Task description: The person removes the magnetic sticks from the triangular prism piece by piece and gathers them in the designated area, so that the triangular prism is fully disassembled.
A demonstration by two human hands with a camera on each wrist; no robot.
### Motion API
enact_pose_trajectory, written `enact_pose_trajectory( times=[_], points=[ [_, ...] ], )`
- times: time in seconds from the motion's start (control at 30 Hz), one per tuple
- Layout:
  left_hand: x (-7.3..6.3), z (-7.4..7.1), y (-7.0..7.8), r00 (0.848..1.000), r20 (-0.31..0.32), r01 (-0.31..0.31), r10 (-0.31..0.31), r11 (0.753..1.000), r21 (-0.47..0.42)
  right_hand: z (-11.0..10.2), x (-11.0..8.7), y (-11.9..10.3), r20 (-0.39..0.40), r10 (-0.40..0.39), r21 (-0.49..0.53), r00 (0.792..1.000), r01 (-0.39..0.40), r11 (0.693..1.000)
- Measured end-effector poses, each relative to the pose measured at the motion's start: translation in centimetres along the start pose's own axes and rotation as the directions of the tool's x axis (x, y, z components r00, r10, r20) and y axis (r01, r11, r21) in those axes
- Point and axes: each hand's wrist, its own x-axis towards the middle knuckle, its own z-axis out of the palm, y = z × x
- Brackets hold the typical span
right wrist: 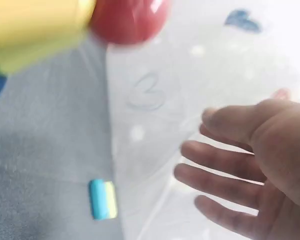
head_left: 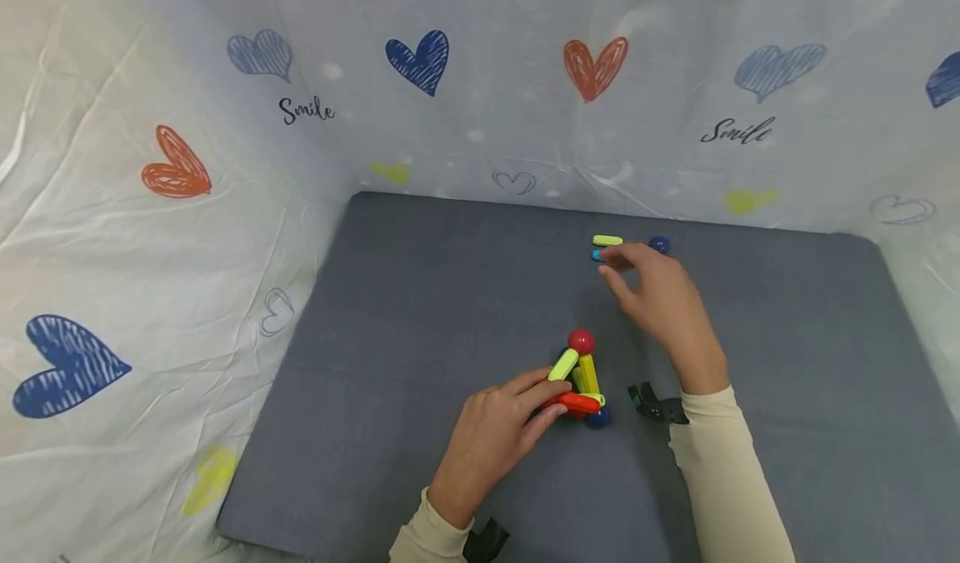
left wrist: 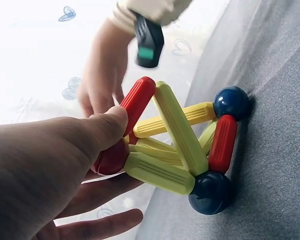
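Nearest, a cream sleeve (head_left: 729,475) leads to a person's right hand (head_left: 662,305), its thumb and fingers parted. The left hand (head_left: 495,430) grips a frame of coloured sticks and balls (head_left: 589,373) between the 2 hands, thumb against a red stick (left wrist: 139,102). Near the right hand lie 1 yellow-green stick (head_left: 607,241), 1 blue stick (head_left: 597,256) and 1 blue ball (head_left: 660,245).

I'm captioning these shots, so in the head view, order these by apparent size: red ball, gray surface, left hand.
Largest to smallest:
1. Gray surface
2. Left hand
3. Red ball
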Motion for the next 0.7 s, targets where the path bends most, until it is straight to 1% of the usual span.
enact_pose_trajectory(
  times=[0.17, 0.3, 0.53, 0.6, 0.7],
  points=[
    [0.0, 0.0, 0.0, 1.000, -0.007, -0.002, 0.002, 1.000, -0.003, -1.0, -3.2, -1.9, 0.045, -0.058, 0.043, 0.997, 0.056, 0.998],
    [0.1, 0.1, 0.1, 1.000, -0.008, -0.006, 0.006, 1.000, -0.005, -1.2, -5.9, -2.7, 0.068, -0.102, 0.069, 0.992, 0.098, 0.993],
    [0.0, 0.1, 0.1, 1.000, -0.013, -0.008, 0.008, 1.000, -0.012, -0.2, -10.3, -3.3, 0.128, -0.163, 0.075, 0.978, 0.155, 0.985],
    [0.0, 0.1, 0.0, 1.000, -0.016, -0.008, 0.007, 1.000, -0.014, 0.2, -11.4, -3.3, 0.141, -0.166, 0.064, 0.976, 0.158, 0.985],
    [-0.1, 0.1, 0.0, 1.000, -0.024, -0.009, 0.008, 1.000, -0.019, 0.8, -12.5, -3.4, 0.137, -0.180, 0.057, 0.974, 0.174, 0.983]
  ],
)
